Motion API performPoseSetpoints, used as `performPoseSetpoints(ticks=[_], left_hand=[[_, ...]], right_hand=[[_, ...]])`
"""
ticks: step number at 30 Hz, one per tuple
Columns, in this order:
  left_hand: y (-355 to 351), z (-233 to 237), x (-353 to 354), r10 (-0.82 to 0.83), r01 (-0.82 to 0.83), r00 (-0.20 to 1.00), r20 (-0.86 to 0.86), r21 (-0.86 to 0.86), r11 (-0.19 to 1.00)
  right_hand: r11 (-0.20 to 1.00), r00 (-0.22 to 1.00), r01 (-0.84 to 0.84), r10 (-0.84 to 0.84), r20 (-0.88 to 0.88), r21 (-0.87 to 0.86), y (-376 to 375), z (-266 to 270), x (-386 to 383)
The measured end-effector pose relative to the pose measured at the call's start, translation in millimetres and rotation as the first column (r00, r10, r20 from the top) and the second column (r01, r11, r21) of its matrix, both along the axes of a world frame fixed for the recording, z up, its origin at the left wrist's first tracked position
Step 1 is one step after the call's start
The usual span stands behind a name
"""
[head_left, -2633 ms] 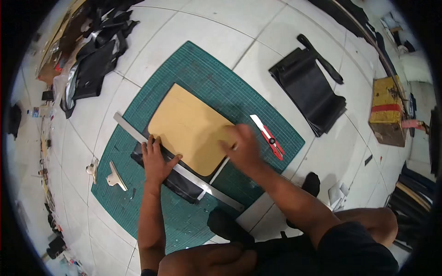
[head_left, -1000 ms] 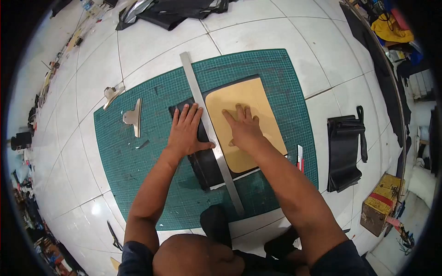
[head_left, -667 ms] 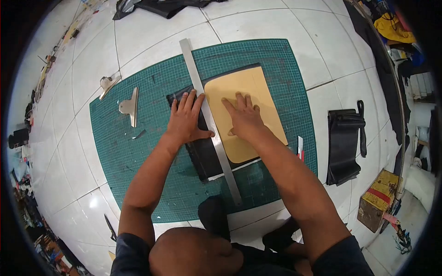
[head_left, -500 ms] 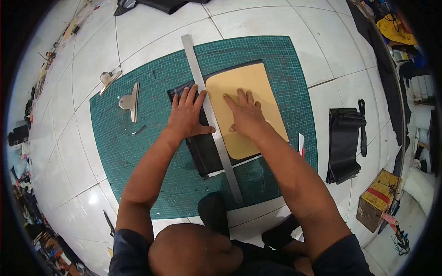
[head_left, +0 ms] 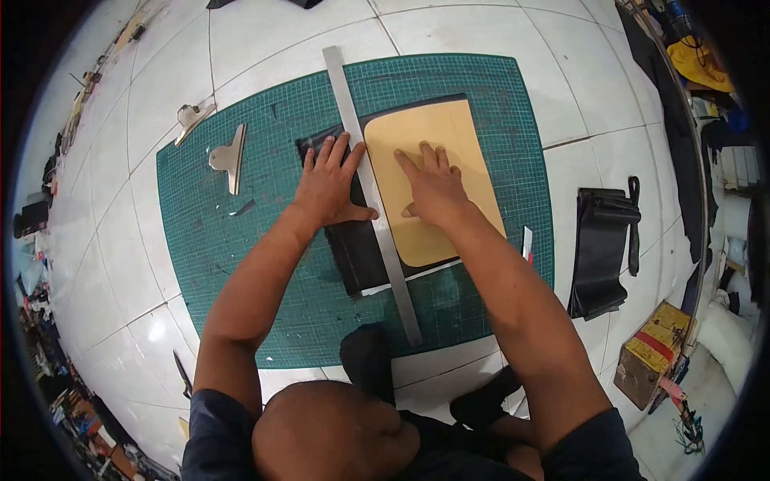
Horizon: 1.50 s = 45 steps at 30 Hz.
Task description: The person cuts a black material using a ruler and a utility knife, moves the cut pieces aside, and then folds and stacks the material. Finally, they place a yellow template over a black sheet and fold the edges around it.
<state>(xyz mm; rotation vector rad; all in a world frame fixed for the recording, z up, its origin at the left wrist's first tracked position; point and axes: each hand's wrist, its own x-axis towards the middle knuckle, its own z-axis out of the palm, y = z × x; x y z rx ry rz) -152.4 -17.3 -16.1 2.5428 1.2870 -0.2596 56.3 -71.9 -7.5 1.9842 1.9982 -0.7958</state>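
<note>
A tan rounded-corner template [head_left: 473, 184] lies on a dark sheet of black material [head_left: 357, 260], over a green cutting mat [head_left: 281, 280]. Along the template's left edge runs a long steel ruler [head_left: 397, 293]. My left hand [head_left: 327, 180] has its fingers spread on the black material, with fingertips and thumb touching the ruler's left side. Resting on the template, my right hand [head_left: 435, 188] is open, fingers stretched and pressing down. A strip of white shows under the black sheet's lower edge.
Two metal bulldog clips, one [head_left: 230, 159] on the mat and another [head_left: 191, 120] at its corner, lie to the left. A cutter knife [head_left: 527, 244] is on the mat's right edge. Folded black material [head_left: 600, 252] and a yellow box [head_left: 654, 349] are to the right.
The camera view has shifted slightly, so the mat appears higher. My hands keep nearly the same places on the black material and template; the ruler stays along the template's edge.
</note>
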Motion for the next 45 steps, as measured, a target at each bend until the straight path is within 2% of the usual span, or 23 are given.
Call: performPoseSetpoints(ticks=[15, 21, 27, 30, 33, 39, 42, 45], left_hand=[[-1, -8, -1, -0.020, 0.019, 1.000, 0.011, 0.045, 0.999], [-3, -4, 3, -0.038, 0.040, 0.998, -0.040, 0.035, 0.999], [-9, 3, 8, -0.043, 0.056, 0.993, -0.109, 0.120, 0.991], [-8, 1, 11, -0.023, 0.025, 0.994, -0.106, 0.016, 1.000], [-9, -1, 12, 0.003, 0.000, 0.996, -0.089, 0.037, 0.999], [-7, 9, 19, 0.008, -0.011, 0.983, -0.186, -0.016, 1.000], [-5, 14, 21, 0.002, -0.012, 0.978, -0.210, -0.048, 0.999], [-7, 16, 19, 0.018, -0.029, 0.983, -0.181, -0.059, 0.998]], right_hand=[[1.000, 1.000, -0.010, 0.010, 0.020, -0.003, 0, 0, -1], [1.000, 1.000, 0.005, -0.005, 0.009, -0.026, 2, 2, -1], [1.000, 1.000, 0.010, -0.010, -0.001, -0.017, 1, 4, -1], [1.000, 1.000, 0.006, -0.006, 0.007, -0.002, 0, 4, -1], [1.000, 1.000, 0.012, -0.012, 0.019, 0.011, 0, 1, -1], [1.000, 0.999, -0.007, 0.008, 0.036, -0.024, 2, 7, 0], [1.000, 1.000, -0.017, 0.017, 0.004, -0.005, 3, 11, 14], [0.963, 1.000, -0.012, 0.015, -0.008, 0.268, -7, -7, 54]])
